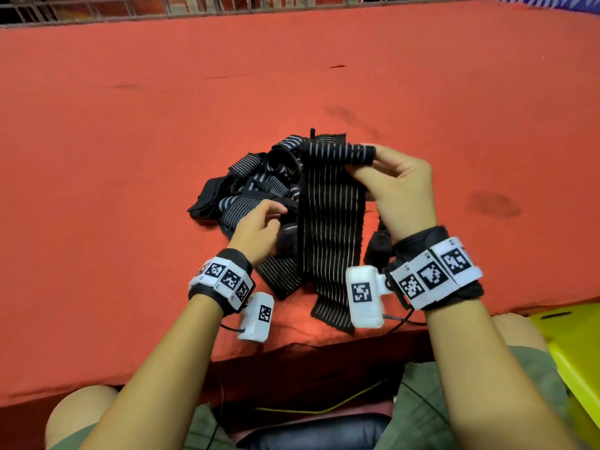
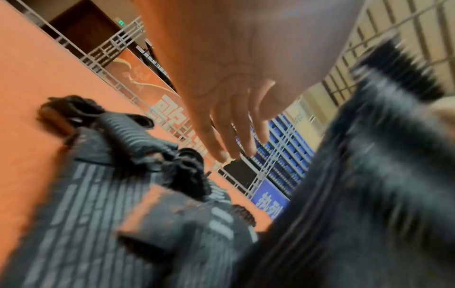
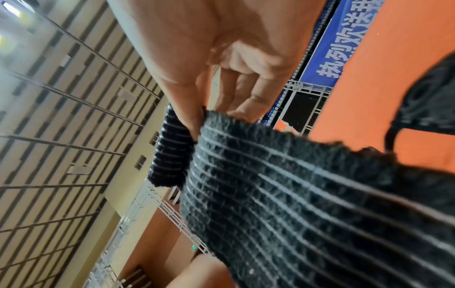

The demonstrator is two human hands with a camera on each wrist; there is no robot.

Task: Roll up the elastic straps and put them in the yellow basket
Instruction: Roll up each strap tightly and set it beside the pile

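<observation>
On the red table (image 1: 130,157), a limp heap of straps (image 1: 246,190) lies left of the lifted strap (image 1: 331,222). It looks soft, light and springy. The right hand (image 1: 399,190) pinches its rolled top end; the left hand (image 1: 256,232) hovers unclenched, holding nothing.

Red table (image 1: 130,157) (cloth-covered) bears tangled straps (image 1: 246,193).

Black straps (image 1: 328,222) (thin white stripes), red tablecloth (image 1: 130,157), yellow basket (image 1: 581,349).
</observation>
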